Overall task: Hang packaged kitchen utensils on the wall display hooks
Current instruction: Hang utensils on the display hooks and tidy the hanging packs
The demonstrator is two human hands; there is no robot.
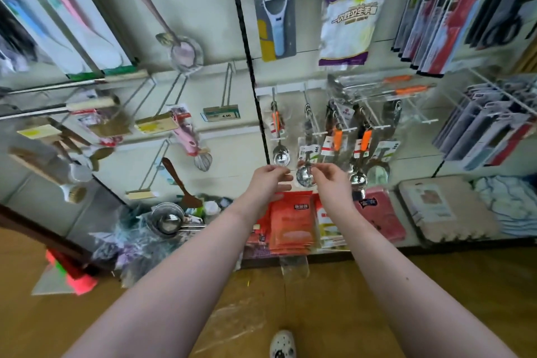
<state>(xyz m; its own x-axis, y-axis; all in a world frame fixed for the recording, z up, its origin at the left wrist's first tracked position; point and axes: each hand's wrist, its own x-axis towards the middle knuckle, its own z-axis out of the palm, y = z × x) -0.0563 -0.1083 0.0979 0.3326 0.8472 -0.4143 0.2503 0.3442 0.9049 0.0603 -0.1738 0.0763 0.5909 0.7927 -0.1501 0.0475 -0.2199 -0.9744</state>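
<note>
Your left hand [268, 176] and right hand [331, 177] both pinch the scoop packet [305, 175], so hold it level and line its top hole up with the hook [308, 109] above

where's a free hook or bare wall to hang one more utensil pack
The hook behind the 4.50 price tag looks empty, with bare wall below it, between the pink whisk and the black divider strip. Right of the strip the scoop row is crowded; there the left hand and right hand pinch a packaged scoop.
</note>
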